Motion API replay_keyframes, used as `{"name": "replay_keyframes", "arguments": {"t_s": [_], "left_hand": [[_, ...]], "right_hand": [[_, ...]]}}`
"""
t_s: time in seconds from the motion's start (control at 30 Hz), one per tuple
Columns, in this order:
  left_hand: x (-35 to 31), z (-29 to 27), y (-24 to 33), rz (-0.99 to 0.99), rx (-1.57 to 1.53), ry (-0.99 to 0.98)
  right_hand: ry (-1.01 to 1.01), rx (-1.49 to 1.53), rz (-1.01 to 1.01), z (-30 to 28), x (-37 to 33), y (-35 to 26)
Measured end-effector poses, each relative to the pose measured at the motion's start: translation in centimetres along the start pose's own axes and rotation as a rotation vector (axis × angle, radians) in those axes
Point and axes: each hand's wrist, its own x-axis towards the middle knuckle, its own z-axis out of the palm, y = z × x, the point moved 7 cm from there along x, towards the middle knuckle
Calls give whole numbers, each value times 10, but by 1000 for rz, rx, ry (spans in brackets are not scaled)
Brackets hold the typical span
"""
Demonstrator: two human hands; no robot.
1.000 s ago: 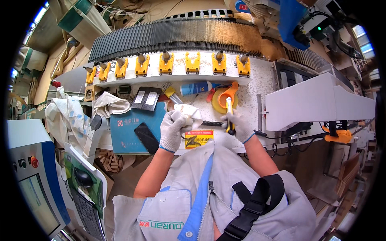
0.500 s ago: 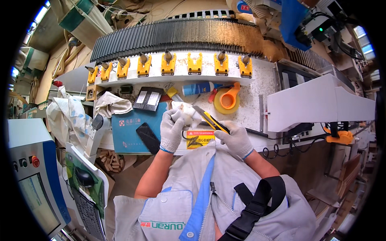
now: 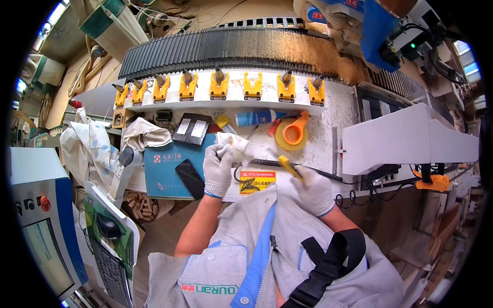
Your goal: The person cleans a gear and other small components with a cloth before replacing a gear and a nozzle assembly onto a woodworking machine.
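Observation:
My left hand [image 3: 218, 169], in a pale work glove, is closed on a crumpled white wad [image 3: 234, 143] above the front of the bench; whether it is cloth or paper I cannot tell. My right hand [image 3: 313, 191], gloved too, grips a yellow box cutter [image 3: 289, 167] to the right of the wad, apart from it. The cutter's front end points up and left and is smeared by motion. Beneath the left hand lie a blue-green folder [image 3: 160, 172] and a black phone [image 3: 189, 177]. A yellow warning label [image 3: 257, 181] shows between the hands.
Behind the hands lie a brush [image 3: 223, 122], a blue bottle [image 3: 255, 117] and an orange tape dispenser [image 3: 295, 132]. Yellow tool forks [image 3: 219, 90] line a white rail. A white machine housing [image 3: 405, 136] stands right; a control panel [image 3: 45, 205] and keyboard [image 3: 109, 269] stand left.
My right hand has drawn the box cutter away from the white wad, moving right and slightly nearer to me. My left hand keeps its hold on the wad, almost unmoved.

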Motion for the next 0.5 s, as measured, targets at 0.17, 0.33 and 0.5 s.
{"name": "replay_keyframes", "arguments": {"t_s": [0.17, 0.33, 0.5], "left_hand": [[5, 15, 3, -167, -171, -172], [-10, 35, -1, -329, -309, -358], [-28, 49, 20, -435, -415, -441]], "right_hand": [[-127, -247, 421, 35, -10, 123], [176, 100, -129, 13, 43, 26], [-244, 306, -198, 38, 69, -42]]}}
